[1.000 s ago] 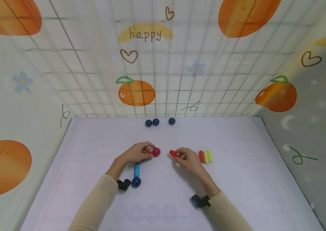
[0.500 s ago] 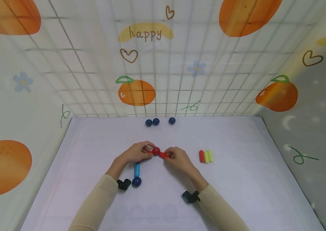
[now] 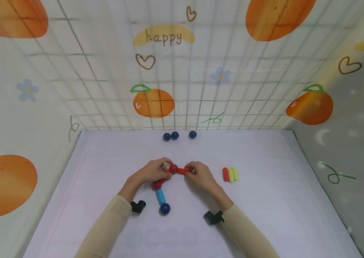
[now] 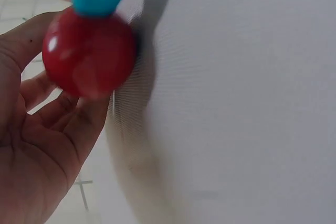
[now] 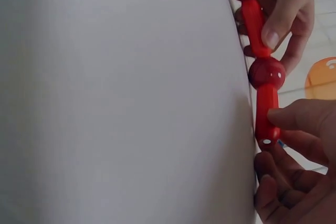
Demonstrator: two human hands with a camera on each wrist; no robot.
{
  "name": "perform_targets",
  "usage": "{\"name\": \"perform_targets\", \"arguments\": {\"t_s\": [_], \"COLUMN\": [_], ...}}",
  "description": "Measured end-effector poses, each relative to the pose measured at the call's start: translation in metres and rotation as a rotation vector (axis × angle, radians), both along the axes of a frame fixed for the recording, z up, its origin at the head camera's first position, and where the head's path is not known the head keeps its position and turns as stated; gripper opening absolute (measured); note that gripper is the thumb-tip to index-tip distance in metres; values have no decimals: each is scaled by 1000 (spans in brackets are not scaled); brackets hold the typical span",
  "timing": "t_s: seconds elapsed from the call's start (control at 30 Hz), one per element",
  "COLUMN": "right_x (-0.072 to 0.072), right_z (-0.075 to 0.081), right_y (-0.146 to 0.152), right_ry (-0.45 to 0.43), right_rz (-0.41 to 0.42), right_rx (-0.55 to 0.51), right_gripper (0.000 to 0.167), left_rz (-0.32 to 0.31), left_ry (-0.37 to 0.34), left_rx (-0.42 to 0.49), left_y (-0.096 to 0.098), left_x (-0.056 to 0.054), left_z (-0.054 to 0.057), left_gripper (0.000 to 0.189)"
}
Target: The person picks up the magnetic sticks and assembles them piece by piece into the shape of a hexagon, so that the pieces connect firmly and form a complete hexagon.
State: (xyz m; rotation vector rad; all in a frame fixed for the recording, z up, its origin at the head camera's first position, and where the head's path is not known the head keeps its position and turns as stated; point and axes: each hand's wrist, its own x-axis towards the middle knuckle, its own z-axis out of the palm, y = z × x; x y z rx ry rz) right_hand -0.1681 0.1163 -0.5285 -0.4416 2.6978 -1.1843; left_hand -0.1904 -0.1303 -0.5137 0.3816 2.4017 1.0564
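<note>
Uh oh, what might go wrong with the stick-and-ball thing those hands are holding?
The red stick in the right hand might pop off its red ball if pulled. The blue stick and its blue ball have no hand on them, so that end might come loose. The three loose balls behind could roll if bumped.

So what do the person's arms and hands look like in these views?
The left sleeve and right sleeve are long, plain and beige, reaching nearly to the wrists. By each cuff sits a small black elbow-shaped piece; no cable can be made out. The left hand and right hand wear no gloves.
</note>
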Motion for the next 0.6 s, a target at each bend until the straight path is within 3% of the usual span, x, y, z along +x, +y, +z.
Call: {"name": "perform_targets", "arguments": {"t_s": [0.43, 0.6], "right_x": [-10, -13], "right_z": [-3, -3], "right_y": [-1, -2], "right_ry": [-33, -28], "right_rz": [87, 138], "right_rx": [-68, -95], "right_gripper": [24, 24], "left_rz": [-24, -27], "left_ry": [-28, 53], "left_rx": [-25, -68], "left_y": [-5, -4], "left_x": [10, 8], "left_z": [10, 9], "left_gripper": [38, 38]}}
